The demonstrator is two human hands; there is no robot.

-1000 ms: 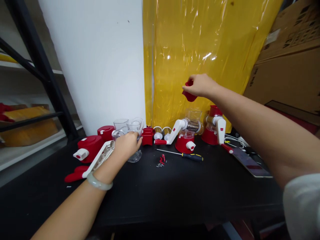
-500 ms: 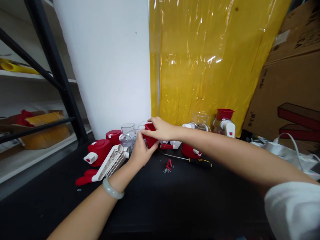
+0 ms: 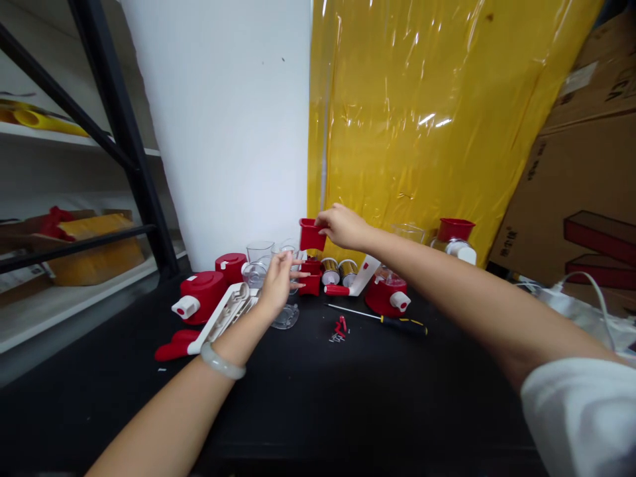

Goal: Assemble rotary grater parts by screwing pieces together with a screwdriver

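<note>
My right hand (image 3: 345, 227) pinches the edge of a red box-shaped plastic cup (image 3: 311, 236) and holds it raised above the black table. A similar red cup (image 3: 310, 281) sits below it on the table. To the left, my left hand (image 3: 278, 283) is open, its fingers spread close to the lower cup and in front of clear plastic housings (image 3: 259, 252); it holds nothing I can see. Under that hand a clear round plastic piece (image 3: 287, 317) lies flat. Two grater drums (image 3: 330, 272) stand beside the lower cup, next to a white crank with a red handle (image 3: 338, 290).
Red bases with white knobs (image 3: 201, 295) and white arms with red ends (image 3: 218, 324) are at left. A screwdriver (image 3: 405, 325), small red parts (image 3: 340, 324) and screws (image 3: 337, 337) lie in front. Another red base (image 3: 386, 296) and a grater (image 3: 454, 238) stand right.
Both hands were together around the red cups. My right hand has lifted one cup up, and my left hand has let go and spread its fingers. The view has shifted slightly.
</note>
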